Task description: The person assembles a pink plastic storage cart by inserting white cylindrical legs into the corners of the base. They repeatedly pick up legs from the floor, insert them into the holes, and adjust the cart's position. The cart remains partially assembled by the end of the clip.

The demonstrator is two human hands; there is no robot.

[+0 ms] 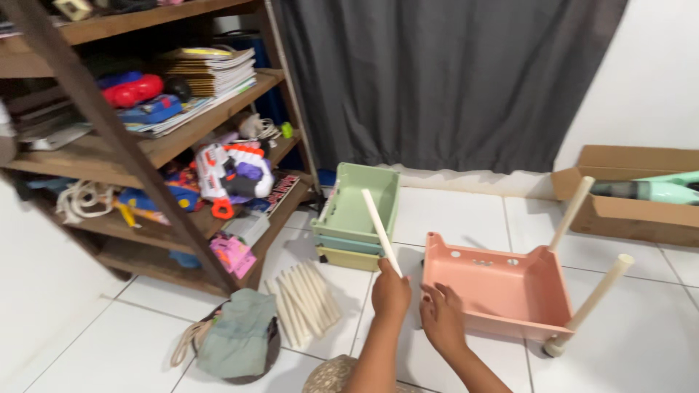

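Observation:
My left hand (pixel 391 293) grips a cream plastic tube (pixel 381 231) by its lower end; the tube slants up and to the left. My right hand (pixel 441 316) hovers with fingers apart just left of a pink plastic tray (pixel 502 291) that lies on the tiled floor. Two cream tubes stick out of the pink tray's right side, one upper (pixel 572 212) and one lower (pixel 597 298). Behind the held tube stands a stack of trays with a green one (pixel 358 204) on top.
A bundle of several loose cream tubes (pixel 304 300) lies on the floor. A grey-green bag (pixel 237 336) sits near it. A wooden shelf (pixel 156 145) full of toys and books stands at left. A cardboard box (pixel 633 193) is at right, a dark curtain (pixel 444 80) behind.

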